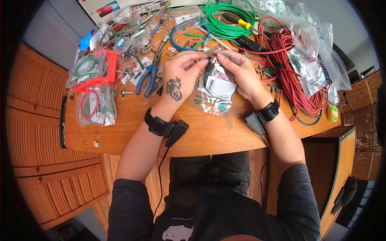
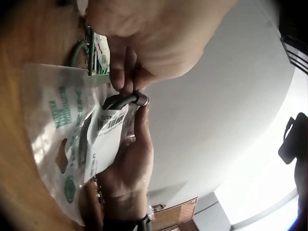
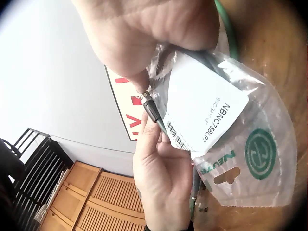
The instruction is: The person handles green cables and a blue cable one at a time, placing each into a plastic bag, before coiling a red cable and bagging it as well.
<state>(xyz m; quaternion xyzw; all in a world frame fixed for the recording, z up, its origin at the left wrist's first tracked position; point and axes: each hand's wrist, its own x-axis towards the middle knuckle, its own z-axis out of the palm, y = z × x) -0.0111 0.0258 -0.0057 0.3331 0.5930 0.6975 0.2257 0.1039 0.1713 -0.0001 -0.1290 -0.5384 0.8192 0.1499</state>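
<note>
Between the two hands is a clear plastic bag [image 1: 215, 105] with a white label [image 3: 204, 103] and green print. A dark cable [image 2: 120, 100] comes out of it, ending in a BNC connector [image 3: 150, 106] with a metal tip and black sleeve. My left hand [image 1: 179, 74] pinches the cable by the connector, thumb against the fingertips. My right hand [image 1: 246, 78] grips the upper part of the bag, its thumb at the connector's metal tip. Some right fingers are hidden behind the bag.
Blue-handled pliers [image 1: 148, 76] lie left of the hands, near bagged cables [image 1: 96, 104] and a red holder [image 1: 108, 68]. Behind are a green cable coil [image 1: 229, 24] and a screwdriver [image 1: 237, 20]. Red cable [image 1: 287, 76] is heaped at right.
</note>
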